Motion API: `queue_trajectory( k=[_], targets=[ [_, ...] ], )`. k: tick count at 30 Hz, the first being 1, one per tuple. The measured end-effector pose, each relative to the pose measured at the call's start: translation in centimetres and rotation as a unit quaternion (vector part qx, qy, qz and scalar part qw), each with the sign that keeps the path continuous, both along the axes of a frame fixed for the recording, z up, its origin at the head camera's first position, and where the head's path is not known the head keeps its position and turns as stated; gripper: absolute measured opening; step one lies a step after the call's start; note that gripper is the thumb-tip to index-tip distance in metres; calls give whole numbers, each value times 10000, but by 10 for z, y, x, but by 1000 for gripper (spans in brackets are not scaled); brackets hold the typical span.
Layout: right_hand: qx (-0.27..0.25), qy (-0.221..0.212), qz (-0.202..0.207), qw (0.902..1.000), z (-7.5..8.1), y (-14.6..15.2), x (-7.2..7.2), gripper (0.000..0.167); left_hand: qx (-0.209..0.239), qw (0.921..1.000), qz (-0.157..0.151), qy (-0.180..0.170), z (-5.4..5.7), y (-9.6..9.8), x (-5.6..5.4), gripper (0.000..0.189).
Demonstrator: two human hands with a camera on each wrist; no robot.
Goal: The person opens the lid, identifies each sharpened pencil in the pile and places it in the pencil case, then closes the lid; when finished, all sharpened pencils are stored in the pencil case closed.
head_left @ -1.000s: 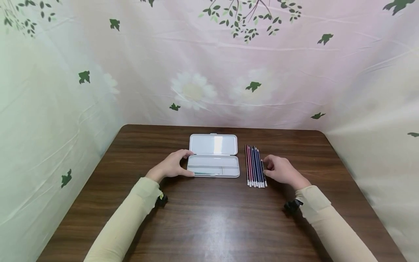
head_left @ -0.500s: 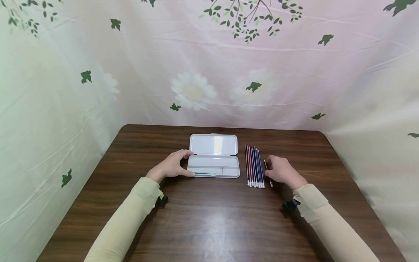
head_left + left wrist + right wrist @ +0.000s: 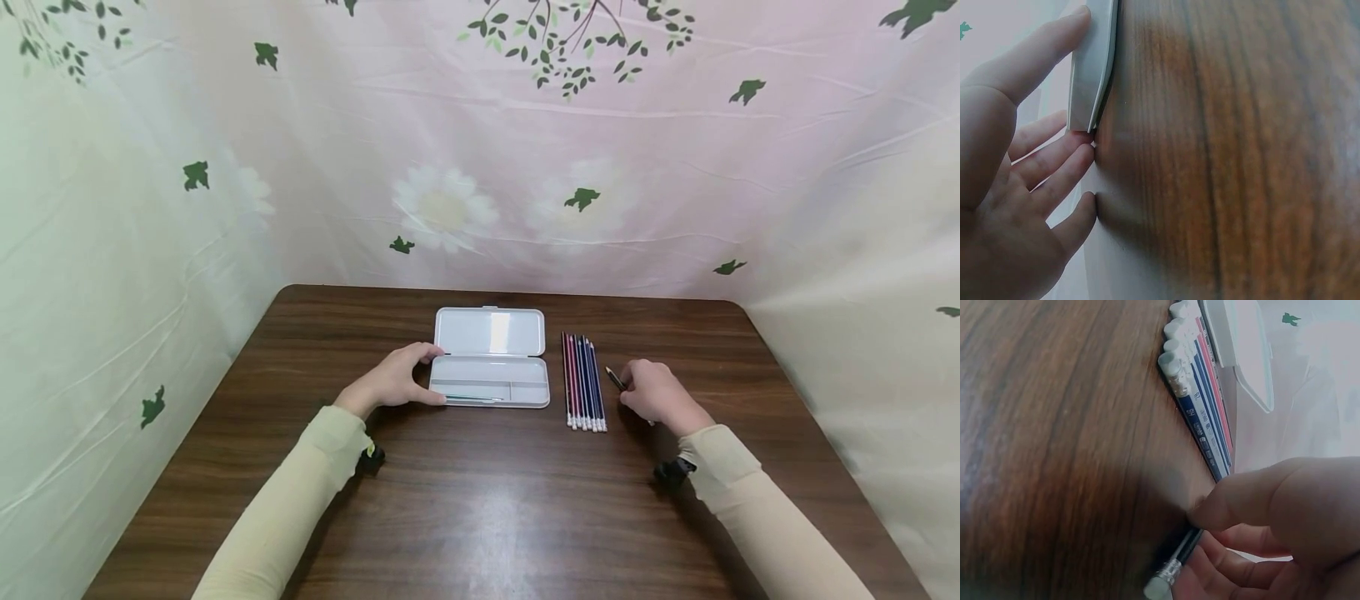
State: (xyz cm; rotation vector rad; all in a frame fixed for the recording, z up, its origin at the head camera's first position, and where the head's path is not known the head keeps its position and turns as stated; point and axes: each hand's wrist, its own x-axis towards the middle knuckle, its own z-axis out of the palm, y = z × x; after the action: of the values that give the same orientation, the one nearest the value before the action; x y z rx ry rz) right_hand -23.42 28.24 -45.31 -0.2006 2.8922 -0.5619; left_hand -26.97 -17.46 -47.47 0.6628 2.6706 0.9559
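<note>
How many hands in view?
2: left hand at the left end of the white case; right hand pinching the loose pencil, right of the pencil row.

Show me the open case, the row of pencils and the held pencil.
Open case (image 3: 480, 368): head view, back compartment.
Row of pencils (image 3: 583, 382): head view, middle barrels.
Held pencil (image 3: 1186, 546): right wrist view, barrel.

The case (image 3: 465, 331) is white, the pencils (image 3: 584, 383) navy and red, the table (image 3: 495, 492) brown wood-grain.
</note>
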Motion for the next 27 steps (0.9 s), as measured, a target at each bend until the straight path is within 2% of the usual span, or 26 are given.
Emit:
queue_trajectory(
  k=[6, 12, 17, 22, 27],
  targets=[
    [-44, 175, -68, 9998, -3, 4, -1, 25, -3, 10000, -13, -1, -1, 0, -1, 85],
    [-189, 637, 45, 9978, -1, 3, -4, 19, 5, 10000, 14, -55, 2, -1, 1, 87],
    [-544, 1147, 459, 9908, 1, -4, -4, 19, 22, 10000, -3, -39, 2, -1, 0, 86],
    [-913, 1628, 1079, 9765, 1, -17, -7, 18, -1, 10000, 10, -71, 1, 0, 0, 87],
    [-1157, 1766, 1482, 9662, 0, -34, -10, 16, 9, 10000, 13, -86, 1, 0, 0, 86]
  ],
)
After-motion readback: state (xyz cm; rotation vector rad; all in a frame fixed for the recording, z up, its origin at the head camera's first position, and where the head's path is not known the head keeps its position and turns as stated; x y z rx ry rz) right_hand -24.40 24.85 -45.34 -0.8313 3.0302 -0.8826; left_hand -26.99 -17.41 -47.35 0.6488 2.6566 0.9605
